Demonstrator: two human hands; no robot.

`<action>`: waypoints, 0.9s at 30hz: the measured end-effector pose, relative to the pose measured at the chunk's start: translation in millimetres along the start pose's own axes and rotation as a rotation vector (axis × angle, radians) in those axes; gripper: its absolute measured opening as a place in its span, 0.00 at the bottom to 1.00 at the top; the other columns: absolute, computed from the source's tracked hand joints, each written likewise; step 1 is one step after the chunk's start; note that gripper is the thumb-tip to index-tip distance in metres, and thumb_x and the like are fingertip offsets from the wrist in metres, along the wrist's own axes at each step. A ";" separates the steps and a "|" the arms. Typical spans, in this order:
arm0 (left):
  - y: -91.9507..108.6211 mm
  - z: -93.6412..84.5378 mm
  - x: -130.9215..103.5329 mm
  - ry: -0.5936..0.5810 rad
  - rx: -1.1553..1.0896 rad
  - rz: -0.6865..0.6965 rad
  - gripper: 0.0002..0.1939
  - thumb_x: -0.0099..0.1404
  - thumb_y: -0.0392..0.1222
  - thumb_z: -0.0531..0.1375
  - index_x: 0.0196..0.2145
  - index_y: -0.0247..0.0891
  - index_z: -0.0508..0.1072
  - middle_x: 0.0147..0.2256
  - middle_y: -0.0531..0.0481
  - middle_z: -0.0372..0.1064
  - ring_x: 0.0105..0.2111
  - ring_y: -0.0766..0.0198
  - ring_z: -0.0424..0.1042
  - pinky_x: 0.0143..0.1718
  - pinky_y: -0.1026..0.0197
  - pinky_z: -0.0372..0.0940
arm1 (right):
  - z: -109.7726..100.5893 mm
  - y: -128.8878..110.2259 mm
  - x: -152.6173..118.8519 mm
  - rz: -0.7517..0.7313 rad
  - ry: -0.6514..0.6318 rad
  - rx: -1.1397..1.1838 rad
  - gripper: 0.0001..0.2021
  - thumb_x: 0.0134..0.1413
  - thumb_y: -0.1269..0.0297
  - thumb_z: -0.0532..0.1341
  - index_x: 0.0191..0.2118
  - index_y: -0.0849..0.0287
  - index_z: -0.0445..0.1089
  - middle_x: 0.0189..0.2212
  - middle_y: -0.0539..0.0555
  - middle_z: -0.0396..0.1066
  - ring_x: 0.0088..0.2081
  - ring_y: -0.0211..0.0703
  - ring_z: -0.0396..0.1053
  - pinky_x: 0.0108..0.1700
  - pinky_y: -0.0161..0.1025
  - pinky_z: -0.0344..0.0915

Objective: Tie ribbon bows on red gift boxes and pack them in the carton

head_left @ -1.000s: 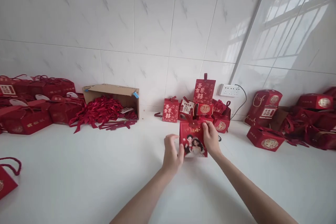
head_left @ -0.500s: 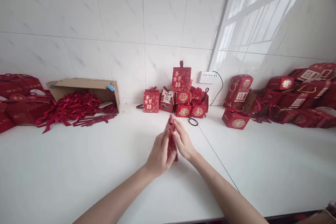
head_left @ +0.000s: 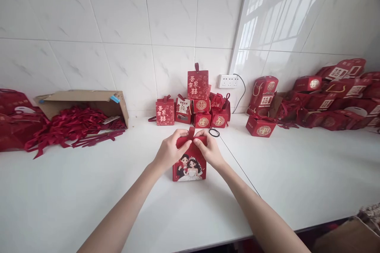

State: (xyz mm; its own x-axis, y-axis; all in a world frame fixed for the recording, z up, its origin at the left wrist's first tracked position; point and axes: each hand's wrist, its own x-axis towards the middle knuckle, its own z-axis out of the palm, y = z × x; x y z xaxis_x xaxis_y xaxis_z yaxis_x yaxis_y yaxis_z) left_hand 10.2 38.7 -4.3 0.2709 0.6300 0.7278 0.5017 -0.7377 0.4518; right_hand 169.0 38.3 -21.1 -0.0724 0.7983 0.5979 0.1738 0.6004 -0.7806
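A red gift box (head_left: 190, 168) stands upright on the white table, its face with a printed cartoon bride and groom turned toward me. A dark red ribbon loop (head_left: 191, 133) sticks up from its top edge. My left hand (head_left: 172, 147) pinches the top edge just left of the ribbon, thumb in front and fingers behind. On the other side of the ribbon, my right hand (head_left: 208, 148) grips the same edge in the same way. The fingertips behind the box are partly hidden.
Behind stand several finished-looking red boxes (head_left: 165, 112) against the tiled wall, beside a power strip (head_left: 228, 81). A black ring (head_left: 214, 132) lies near my right hand. At left, a cardboard box (head_left: 86, 95) spills red ribbons (head_left: 77, 126). More red boxes (head_left: 261, 125) pile up at right.
The gift box has turned from edge-on to showing its couple print. Both hands have shifted from its sides to the top edge by the ribbon. The camera view has shifted slightly.
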 end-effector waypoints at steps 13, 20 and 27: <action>9.1 -9.0 -12.2 0.055 -0.130 0.112 0.11 0.64 0.33 0.54 0.40 0.39 0.75 0.38 0.48 0.71 0.38 0.66 0.72 0.40 0.64 0.68 | 19.0 2.0 -18.2 -0.228 0.149 -0.112 0.11 0.52 0.66 0.57 0.42 0.56 0.57 0.32 0.51 0.66 0.32 0.40 0.67 0.35 0.38 0.66; 6.9 -9.1 -15.6 0.077 -0.093 0.152 0.17 0.60 0.29 0.54 0.45 0.38 0.73 0.41 0.47 0.70 0.42 0.64 0.71 0.44 0.62 0.68 | 21.1 3.9 -18.6 -0.345 0.136 -0.204 0.06 0.54 0.70 0.55 0.38 0.56 0.60 0.32 0.52 0.67 0.33 0.39 0.68 0.35 0.36 0.67; 7.6 -7.6 -15.4 0.087 -0.072 0.121 0.15 0.62 0.32 0.54 0.44 0.39 0.74 0.39 0.48 0.71 0.40 0.64 0.71 0.42 0.63 0.69 | 18.9 1.5 -18.0 -0.383 0.118 -0.239 0.06 0.54 0.70 0.54 0.39 0.57 0.61 0.31 0.51 0.67 0.32 0.38 0.68 0.34 0.36 0.68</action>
State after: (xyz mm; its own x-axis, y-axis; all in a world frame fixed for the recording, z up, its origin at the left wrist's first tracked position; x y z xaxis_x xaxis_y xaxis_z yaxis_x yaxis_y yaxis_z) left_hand 3.6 21.5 -8.1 0.2522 0.5147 0.8194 0.4085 -0.8243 0.3920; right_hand 152.0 25.7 -36.4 -0.0661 0.5020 0.8624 0.3790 0.8121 -0.4437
